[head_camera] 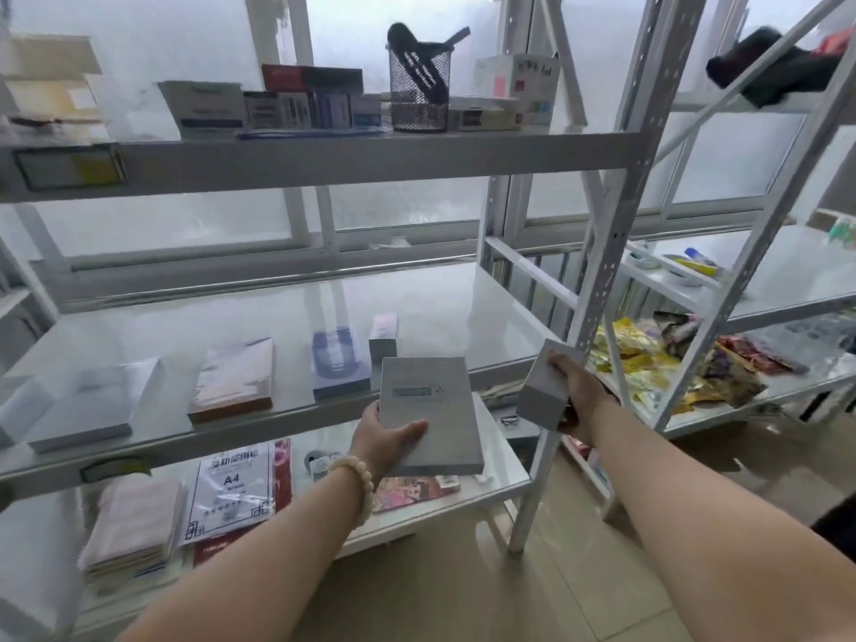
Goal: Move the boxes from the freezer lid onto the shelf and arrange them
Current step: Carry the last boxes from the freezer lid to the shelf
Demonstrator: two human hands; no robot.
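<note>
My left hand (387,440) grips a flat grey box (428,412) with a small green label by its lower left corner, holding it just in front of the middle shelf (296,317). My right hand (576,393) holds a smaller, thicker grey box (544,386) near the shelf's right upright post. On the middle shelf lie a white box (92,405), a brown-edged box (234,379), a blue box (340,363) and a small upright white box (383,338). No freezer lid is in view.
The top shelf (324,155) carries several boxes and a black mesh pen cup (419,92). The bottom shelf holds A4 paper packs (231,488) and pink pads. A second rack to the right holds snack packets (662,359). A white upright post (597,271) stands by my right hand.
</note>
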